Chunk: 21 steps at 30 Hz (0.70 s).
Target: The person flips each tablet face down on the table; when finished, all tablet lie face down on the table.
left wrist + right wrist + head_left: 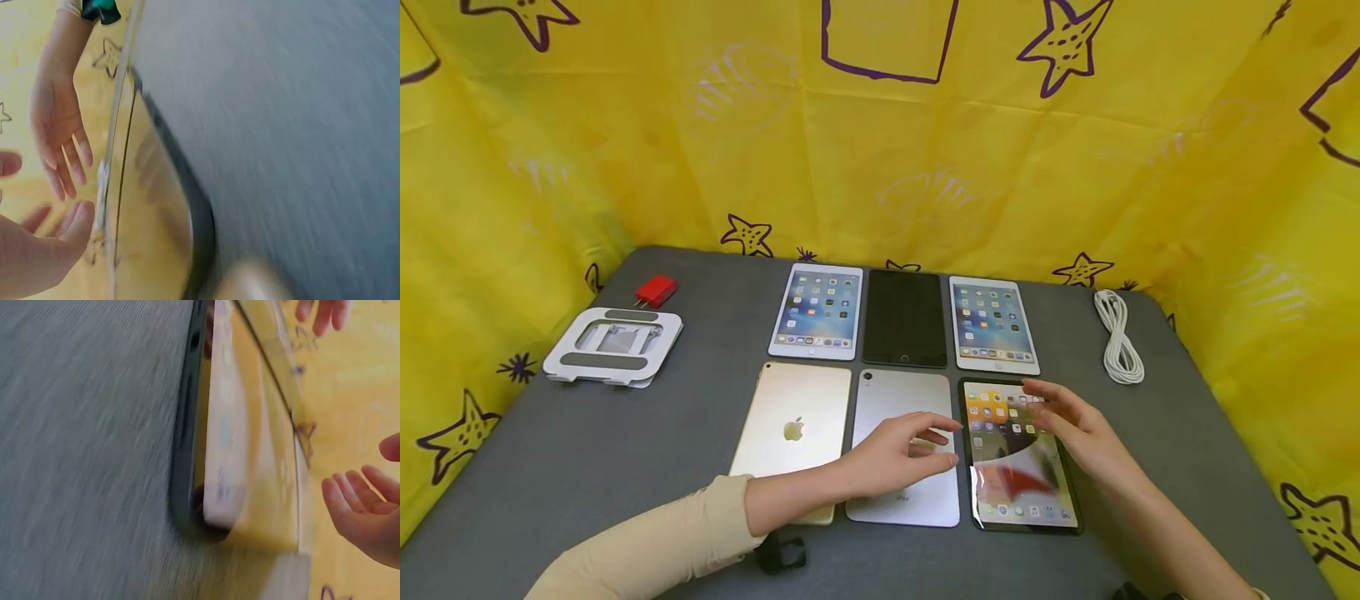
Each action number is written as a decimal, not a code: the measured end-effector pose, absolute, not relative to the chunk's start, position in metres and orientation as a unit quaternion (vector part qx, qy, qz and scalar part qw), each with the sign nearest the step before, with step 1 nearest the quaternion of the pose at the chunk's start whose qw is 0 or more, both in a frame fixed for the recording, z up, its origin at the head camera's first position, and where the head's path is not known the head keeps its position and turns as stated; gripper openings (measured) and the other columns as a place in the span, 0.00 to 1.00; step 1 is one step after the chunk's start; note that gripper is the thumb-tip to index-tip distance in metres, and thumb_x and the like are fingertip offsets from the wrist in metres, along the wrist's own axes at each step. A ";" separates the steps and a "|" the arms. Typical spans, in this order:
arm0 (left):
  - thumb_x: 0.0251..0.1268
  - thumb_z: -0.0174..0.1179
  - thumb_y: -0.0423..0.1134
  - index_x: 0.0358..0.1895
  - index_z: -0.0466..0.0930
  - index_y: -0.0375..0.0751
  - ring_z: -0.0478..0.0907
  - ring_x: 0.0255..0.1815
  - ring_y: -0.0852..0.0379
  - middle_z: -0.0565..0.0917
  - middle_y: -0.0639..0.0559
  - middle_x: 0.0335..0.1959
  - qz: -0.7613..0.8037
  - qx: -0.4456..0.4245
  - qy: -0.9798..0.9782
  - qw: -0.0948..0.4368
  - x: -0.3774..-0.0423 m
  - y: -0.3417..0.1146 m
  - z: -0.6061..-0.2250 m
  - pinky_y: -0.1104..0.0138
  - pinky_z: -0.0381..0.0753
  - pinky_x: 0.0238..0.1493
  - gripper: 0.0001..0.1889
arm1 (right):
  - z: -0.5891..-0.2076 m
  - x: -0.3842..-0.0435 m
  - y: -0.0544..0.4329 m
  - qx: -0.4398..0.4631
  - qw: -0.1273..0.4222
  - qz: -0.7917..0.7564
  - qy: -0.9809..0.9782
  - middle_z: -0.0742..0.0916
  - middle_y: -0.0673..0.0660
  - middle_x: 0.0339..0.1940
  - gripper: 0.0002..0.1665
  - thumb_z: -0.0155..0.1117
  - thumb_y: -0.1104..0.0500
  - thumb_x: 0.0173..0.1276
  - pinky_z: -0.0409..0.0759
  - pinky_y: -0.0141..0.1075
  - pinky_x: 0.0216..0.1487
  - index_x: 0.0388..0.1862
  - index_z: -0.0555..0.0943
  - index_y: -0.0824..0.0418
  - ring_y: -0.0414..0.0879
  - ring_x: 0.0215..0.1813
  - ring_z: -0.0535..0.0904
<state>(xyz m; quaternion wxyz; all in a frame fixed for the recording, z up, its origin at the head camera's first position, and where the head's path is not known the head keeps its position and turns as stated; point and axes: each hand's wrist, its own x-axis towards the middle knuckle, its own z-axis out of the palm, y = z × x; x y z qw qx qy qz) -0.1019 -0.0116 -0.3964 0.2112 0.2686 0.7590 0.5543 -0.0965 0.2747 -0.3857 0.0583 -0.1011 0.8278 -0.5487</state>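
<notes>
A black-rimmed tablet [1011, 492] lies screen up at the front right, its home screen lit and reflecting. Over its upper right edge hovers my right hand [1086, 433], fingers loosely bent and holding nothing. My left hand [898, 457] reaches across a silver tablet [917, 508] lying back up, with its fingertips near the lit tablet's left edge. That hand's fingers are apart and grip nothing. A gold tablet [793, 400] with an apple logo lies back up, partly hidden by the left forearm. The right wrist view shows the lit tablet's dark corner [187, 512] close up.
Behind stand a row of three tablets: a white one [817, 312], a dark one [905, 317] and another white one [992, 321]. A folded white stand [613, 362] and red charger [657, 290] lie left; a coiled white cable [1122, 346] lies right. Yellow cloth surrounds the table.
</notes>
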 end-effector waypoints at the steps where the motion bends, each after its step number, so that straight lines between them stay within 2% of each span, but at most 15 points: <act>1: 0.67 0.61 0.42 0.63 0.74 0.40 0.78 0.57 0.53 0.78 0.46 0.61 0.578 0.236 0.745 0.236 -0.101 -0.006 -0.397 0.66 0.78 0.54 0.23 | -0.386 -0.095 0.280 -0.101 0.052 -0.546 0.830 0.79 0.49 0.60 0.24 0.52 0.63 0.76 0.79 0.29 0.50 0.66 0.67 0.74 0.39 0.54 0.79; 3: 0.66 0.61 0.41 0.65 0.72 0.39 0.77 0.59 0.52 0.76 0.45 0.63 0.618 0.171 0.717 0.273 -0.099 0.004 -0.398 0.63 0.78 0.55 0.25 | -0.388 -0.091 0.290 -0.096 0.052 -0.540 0.835 0.79 0.49 0.61 0.24 0.51 0.63 0.77 0.79 0.27 0.50 0.66 0.67 0.75 0.35 0.54 0.78; 7: 0.66 0.60 0.38 0.66 0.69 0.34 0.73 0.62 0.50 0.72 0.41 0.65 0.675 0.077 0.664 0.311 -0.095 0.019 -0.400 0.59 0.75 0.60 0.27 | -0.391 -0.086 0.304 -0.069 0.079 -0.518 0.849 0.74 0.68 0.65 0.26 0.51 0.62 0.77 0.77 0.24 0.50 0.68 0.65 0.74 0.29 0.54 0.75; 9: 0.66 0.60 0.36 0.66 0.68 0.31 0.71 0.63 0.49 0.71 0.40 0.66 0.694 0.049 0.644 0.319 -0.093 0.024 -0.401 0.58 0.73 0.63 0.27 | -0.394 -0.084 0.308 -0.058 0.093 -0.509 0.854 0.72 0.74 0.65 0.27 0.51 0.62 0.76 0.76 0.23 0.49 0.69 0.64 0.75 0.27 0.54 0.73; 13: 0.66 0.58 0.35 0.67 0.65 0.27 0.68 0.67 0.46 0.68 0.38 0.67 0.719 0.017 0.611 0.331 -0.093 0.029 -0.402 0.57 0.69 0.66 0.28 | -0.398 -0.080 0.313 -0.040 0.119 -0.522 0.844 0.70 0.77 0.65 0.29 0.51 0.62 0.76 0.75 0.23 0.50 0.69 0.61 0.78 0.24 0.54 0.71; 18: 0.67 0.55 0.31 0.69 0.58 0.21 0.61 0.71 0.40 0.64 0.32 0.69 0.755 -0.006 0.555 0.351 -0.095 0.030 -0.400 0.55 0.63 0.69 0.30 | -0.398 -0.079 0.318 -0.007 0.166 -0.557 0.814 0.63 0.77 0.70 0.32 0.49 0.60 0.78 0.76 0.25 0.51 0.71 0.55 0.79 0.23 0.54 0.69; 21: 0.66 0.54 0.30 0.68 0.55 0.18 0.61 0.71 0.39 0.65 0.30 0.67 0.771 -0.022 0.527 0.357 -0.098 0.030 -0.398 0.55 0.62 0.70 0.31 | -0.396 -0.080 0.321 0.005 0.193 -0.574 0.796 0.59 0.77 0.72 0.35 0.47 0.58 0.79 0.77 0.29 0.53 0.73 0.51 0.78 0.22 0.54 0.69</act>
